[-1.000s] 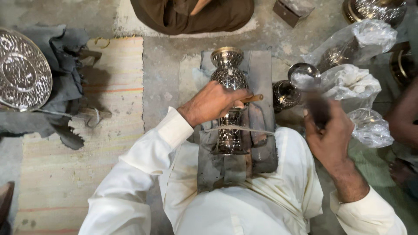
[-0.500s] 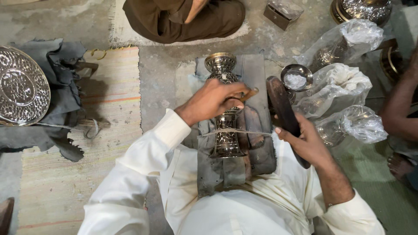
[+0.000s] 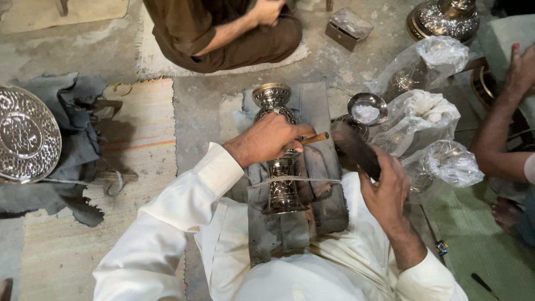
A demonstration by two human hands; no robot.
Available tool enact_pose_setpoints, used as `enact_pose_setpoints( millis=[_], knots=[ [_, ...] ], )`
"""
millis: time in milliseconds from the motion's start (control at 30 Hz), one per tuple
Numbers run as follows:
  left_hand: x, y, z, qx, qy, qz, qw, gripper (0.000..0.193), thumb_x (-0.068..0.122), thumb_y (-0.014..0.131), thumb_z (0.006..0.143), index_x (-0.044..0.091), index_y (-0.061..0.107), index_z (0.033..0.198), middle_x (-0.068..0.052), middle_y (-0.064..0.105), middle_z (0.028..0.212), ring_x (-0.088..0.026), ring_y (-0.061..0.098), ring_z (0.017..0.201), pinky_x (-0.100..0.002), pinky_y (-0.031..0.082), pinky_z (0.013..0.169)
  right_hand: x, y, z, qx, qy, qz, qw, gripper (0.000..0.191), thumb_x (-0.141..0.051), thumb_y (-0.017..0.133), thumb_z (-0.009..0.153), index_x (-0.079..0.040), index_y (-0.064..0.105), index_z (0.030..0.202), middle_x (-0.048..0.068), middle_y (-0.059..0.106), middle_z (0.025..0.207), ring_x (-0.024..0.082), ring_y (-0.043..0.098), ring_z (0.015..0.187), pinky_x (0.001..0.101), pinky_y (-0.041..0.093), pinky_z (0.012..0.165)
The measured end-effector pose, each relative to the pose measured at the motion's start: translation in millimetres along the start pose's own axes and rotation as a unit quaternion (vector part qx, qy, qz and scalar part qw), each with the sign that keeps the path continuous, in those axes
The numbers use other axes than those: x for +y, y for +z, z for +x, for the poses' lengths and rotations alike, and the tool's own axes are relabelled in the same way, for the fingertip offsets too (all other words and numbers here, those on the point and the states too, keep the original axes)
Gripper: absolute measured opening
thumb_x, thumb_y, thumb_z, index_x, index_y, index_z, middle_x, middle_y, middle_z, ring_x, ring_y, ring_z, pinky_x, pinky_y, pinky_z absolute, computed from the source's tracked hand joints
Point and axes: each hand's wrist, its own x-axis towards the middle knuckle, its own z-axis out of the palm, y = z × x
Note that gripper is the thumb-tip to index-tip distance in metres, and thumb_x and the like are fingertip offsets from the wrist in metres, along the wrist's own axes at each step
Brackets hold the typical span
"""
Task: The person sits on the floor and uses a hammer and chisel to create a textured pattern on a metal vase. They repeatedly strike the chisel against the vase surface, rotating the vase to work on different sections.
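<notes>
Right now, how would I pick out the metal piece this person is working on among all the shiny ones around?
Start at the dark padded block lying across the white-clothed lap in the middle. The engraved metal vase lies along it, its flared mouth pointing away and a cord crossing its lower body, under the left hand. Unlike the neighbouring vessels to the right, it wears no plastic bag.

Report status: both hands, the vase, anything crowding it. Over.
Left hand grips a wooden-handled tool against the engraved metal vase. Right hand holds a dark mallet raised beside it. Plastic-wrapped metalware crowds the right.
</notes>
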Motion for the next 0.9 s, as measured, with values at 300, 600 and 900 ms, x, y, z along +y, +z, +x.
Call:
enact_pose_setpoints(
  millis=[300,600,900],
  knots=[
    [3,-3,3,-0.008,-0.017,-0.023,1.0,0.033,0.018,0.076,0.087,0.007,0.068,0.117,-0.019,0.071,0.075,-0.04,0.071,0.074,-0.05,0.054,0.066,-2,-16,16,-0.041,0.026,0.019,0.999,0.045,-0.01,0.075,0.089,-0.004,0.06,0.13,0.019,0.069,0.106,0.039,0.067,0.091,0.0476,0.052,0.08],
    [-1,-2,5,-0.016,-0.011,-0.018,1.0,0.032,0.02,0.078,0.089,0.007,0.068,0.117,-0.021,0.068,0.071,-0.041,0.07,0.074,-0.052,0.052,0.067,9,-10,17,-0.014,0.039,0.01,0.999,0.042,-0.007,0.074,0.086,-0.004,0.061,0.126,0.017,0.068,0.099,0.038,0.064,0.086,0.0457,0.05,0.075],
    [-8,0,8,-0.037,0.013,0.019,0.999,0.035,0.018,0.078,0.086,0.007,0.067,0.118,-0.02,0.069,0.07,-0.04,0.07,0.072,-0.051,0.052,0.065,9,-8,14,-0.029,0.12,0.067,0.99,0.031,-0.014,0.078,0.096,-0.003,0.062,0.12,0.019,0.065,0.089,0.039,0.062,0.078,0.0442,0.051,0.07]
  ],
)
